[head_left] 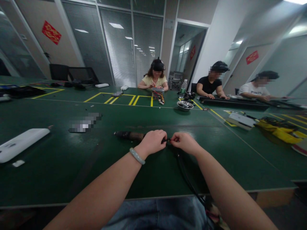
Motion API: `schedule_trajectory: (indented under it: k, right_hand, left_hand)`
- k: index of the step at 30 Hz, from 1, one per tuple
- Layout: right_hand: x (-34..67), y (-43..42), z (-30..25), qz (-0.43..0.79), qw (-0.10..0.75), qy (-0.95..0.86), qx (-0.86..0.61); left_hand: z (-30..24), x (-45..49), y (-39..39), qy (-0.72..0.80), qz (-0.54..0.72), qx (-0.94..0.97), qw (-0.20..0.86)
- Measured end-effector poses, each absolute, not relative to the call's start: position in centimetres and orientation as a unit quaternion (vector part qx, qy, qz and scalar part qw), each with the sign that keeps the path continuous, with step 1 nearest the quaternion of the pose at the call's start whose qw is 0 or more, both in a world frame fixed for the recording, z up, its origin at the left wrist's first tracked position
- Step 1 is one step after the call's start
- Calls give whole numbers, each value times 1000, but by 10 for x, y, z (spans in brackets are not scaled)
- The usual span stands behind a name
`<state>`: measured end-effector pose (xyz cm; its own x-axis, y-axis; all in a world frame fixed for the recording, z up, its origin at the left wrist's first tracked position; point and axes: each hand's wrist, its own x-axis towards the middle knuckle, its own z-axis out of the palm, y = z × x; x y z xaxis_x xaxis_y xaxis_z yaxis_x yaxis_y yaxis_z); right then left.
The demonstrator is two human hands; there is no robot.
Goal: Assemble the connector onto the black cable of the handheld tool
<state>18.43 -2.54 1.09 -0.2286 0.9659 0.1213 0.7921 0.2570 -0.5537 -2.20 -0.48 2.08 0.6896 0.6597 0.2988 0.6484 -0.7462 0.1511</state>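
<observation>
My left hand is closed in a fist around a small dark part, with a pale green bangle on its wrist. My right hand pinches the same small dark piece between thumb and fingers; the two hands meet over the green table. A black cable runs from the hands back toward my lap. Just left of my left hand lies a dark cylindrical tool on the table.
A white flat device lies at the left. A metal bowl and a water bottle stand farther back. Yellow items sit at the right. Three other people sit at the far side, working with their own hands.
</observation>
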Motion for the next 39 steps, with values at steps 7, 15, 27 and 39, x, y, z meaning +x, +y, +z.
schedule_trajectory:
  k: [7, 15, 27, 39]
  right_hand:
    - [183, -24, 9, 195, 221, -759, -580]
    - [176, -27, 12, 167, 217, -766, -582]
    - [167, -28, 9, 133, 214, -754, -607]
    - [173, -25, 9, 197, 216, -753, -590]
  left_hand:
    - [22, -22, -6, 367, 169, 915, 18]
    - [17, -27, 2, 333, 186, 924, 37]
    - [13, -25, 5, 329, 191, 924, 36]
    - [9, -20, 2, 362, 204, 909, 24]
